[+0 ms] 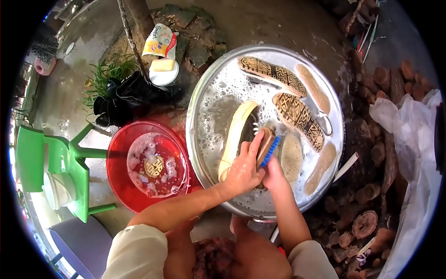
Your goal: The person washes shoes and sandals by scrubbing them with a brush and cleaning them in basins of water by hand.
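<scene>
A scrubbing brush (266,149) with a wooden back and blue bristles is tilted over the metal basin (196,153), bristles facing right. My left hand (244,171) is closed on it, one finger stretched along its back. A shoe (238,137) with a cream sole and white laces lies on its side in the suds, partly hidden under that hand. Pressed close to the brush's lower end is my right hand (275,176), its fingers closed; what they grip is hidden. Two patterned soles (298,116) (274,73) and several tan insoles (321,168) lie in the basin's right half.
Left of the basin stands a red tub (120,183) of soapy water. Beyond it are a green chair (80,174) and a white bucket (60,189). Dark boots (121,100), a packet (160,41) and yellow soap (163,64) are near the tree trunk. Logs (365,224) are stacked at right.
</scene>
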Demonstrator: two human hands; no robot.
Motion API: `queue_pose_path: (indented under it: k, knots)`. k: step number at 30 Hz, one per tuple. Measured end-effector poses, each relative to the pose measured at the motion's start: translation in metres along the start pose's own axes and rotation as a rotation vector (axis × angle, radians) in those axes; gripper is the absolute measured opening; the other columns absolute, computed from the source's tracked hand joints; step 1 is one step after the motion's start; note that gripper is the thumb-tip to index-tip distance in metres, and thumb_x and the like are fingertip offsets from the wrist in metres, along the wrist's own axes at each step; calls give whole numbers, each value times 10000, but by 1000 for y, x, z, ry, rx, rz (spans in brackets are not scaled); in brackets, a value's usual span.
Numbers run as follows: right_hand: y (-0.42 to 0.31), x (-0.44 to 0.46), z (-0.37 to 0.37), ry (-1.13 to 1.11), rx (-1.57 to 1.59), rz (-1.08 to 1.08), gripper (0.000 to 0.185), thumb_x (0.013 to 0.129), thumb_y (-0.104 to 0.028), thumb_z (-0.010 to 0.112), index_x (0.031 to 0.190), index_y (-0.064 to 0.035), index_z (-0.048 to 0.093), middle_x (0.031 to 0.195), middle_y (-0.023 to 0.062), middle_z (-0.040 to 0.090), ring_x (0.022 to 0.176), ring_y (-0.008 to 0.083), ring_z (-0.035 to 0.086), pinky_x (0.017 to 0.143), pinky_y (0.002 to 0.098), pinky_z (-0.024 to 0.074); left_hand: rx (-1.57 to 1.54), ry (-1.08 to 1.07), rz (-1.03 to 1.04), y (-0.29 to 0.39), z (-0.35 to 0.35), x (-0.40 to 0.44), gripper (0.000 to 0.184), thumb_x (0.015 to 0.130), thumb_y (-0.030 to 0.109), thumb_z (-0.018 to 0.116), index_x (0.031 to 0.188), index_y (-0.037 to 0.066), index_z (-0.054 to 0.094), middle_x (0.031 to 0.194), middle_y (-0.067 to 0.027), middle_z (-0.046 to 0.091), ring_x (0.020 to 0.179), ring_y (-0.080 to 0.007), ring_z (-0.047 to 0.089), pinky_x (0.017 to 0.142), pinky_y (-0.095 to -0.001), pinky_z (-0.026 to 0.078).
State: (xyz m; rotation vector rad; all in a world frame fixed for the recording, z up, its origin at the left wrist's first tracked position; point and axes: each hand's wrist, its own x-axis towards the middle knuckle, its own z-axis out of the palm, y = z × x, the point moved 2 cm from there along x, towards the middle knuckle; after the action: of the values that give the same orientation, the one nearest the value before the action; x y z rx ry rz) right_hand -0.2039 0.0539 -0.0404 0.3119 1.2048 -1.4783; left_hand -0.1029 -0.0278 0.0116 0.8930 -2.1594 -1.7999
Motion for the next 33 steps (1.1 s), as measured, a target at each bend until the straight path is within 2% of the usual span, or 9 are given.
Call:
queue_pose_path:
  k: [4, 9, 12, 16, 18, 19, 22, 28, 33]
  knots:
    - [13, 30, -6, 55, 26, -227, 346, 941, -293, 549, 1179, -45, 598, 1124, 82, 637, 1023, 200, 608, 903, 356, 506, -177, 126, 125, -38, -6, 16, 845, 862, 100, 690, 1530, 27, 178, 1513, -254, 307, 1408, -339, 335, 1144, -420, 329]
    - [14, 32, 12, -32, 369, -142, 329, 823, -252, 624, 1051, -16, 653, 946, 113, 698, 821, 267, 674, 763, 382, 555, 180, 538, -69, -81, -47, 53, 824, 893, 303, 680, 1523, 68, 204, 1335, -273, 457, 1235, -434, 491, 1025, -464, 414]
    - [5, 31, 19, -108, 363, -126, 403, 871, -322, 626, 1153, -34, 630, 1007, 115, 700, 866, 278, 684, 796, 409, 560, -75, 327, -253, -94, -49, 66, 767, 900, 357, 667, 1508, 101, 277, 1258, -274, 509, 1106, -451, 572, 942, -478, 470]
    - [8, 40, 26, -125, 509, -69, 510, 951, -470, 525, 1210, -39, 610, 1109, 122, 684, 984, 297, 666, 922, 418, 523, 481, 186, 0, -28, -25, 16, 780, 871, 408, 681, 1526, 210, 307, 1069, -218, 510, 932, -416, 575, 839, -478, 480]
    - [16, 59, 9, -833, 632, 4, 558, 974, -522, 435, 1269, -72, 581, 1243, 119, 628, 1110, 306, 611, 991, 427, 477, 653, 188, 270, -38, 7, 1, 697, 897, 437, 634, 1508, 238, 362, 996, -195, 500, 861, -378, 550, 797, -459, 478]
    - [19, 49, 18, -200, 216, -354, 610, 981, -562, 377, 1364, -109, 517, 1368, 110, 542, 1231, 315, 529, 1050, 443, 428, 646, 162, 182, -37, 5, 11, 631, 913, 456, 597, 1479, 243, 418, 1007, -196, 508, 879, -361, 551, 787, -455, 477]
    - [5, 14, 54, 47, 335, -30, 630, 991, -545, 385, 1450, -116, 432, 1416, 90, 500, 1309, 265, 467, 1116, 411, 357, 836, 353, 290, -31, -5, 59, 557, 928, 398, 583, 1444, 231, 451, 1003, -184, 515, 901, -349, 559, 775, -464, 479]
    - [14, 33, 33, -42, 253, -212, 462, 998, -418, 474, 1280, -65, 569, 1256, 73, 622, 1169, 211, 568, 1035, 358, 421, 439, 254, -69, -32, -9, 52, 599, 963, 375, 539, 1516, 257, 341, 983, -246, 504, 915, -418, 548, 800, -502, 477]
    - [24, 36, 7, 23, 459, -203, 517, 960, -510, 488, 1210, -70, 592, 1157, 102, 642, 1053, 239, 604, 916, 402, 495, 789, 128, 335, -33, 12, 4, 574, 927, 277, 584, 1465, 327, 390, 917, -202, 479, 776, -364, 541, 751, -491, 487]
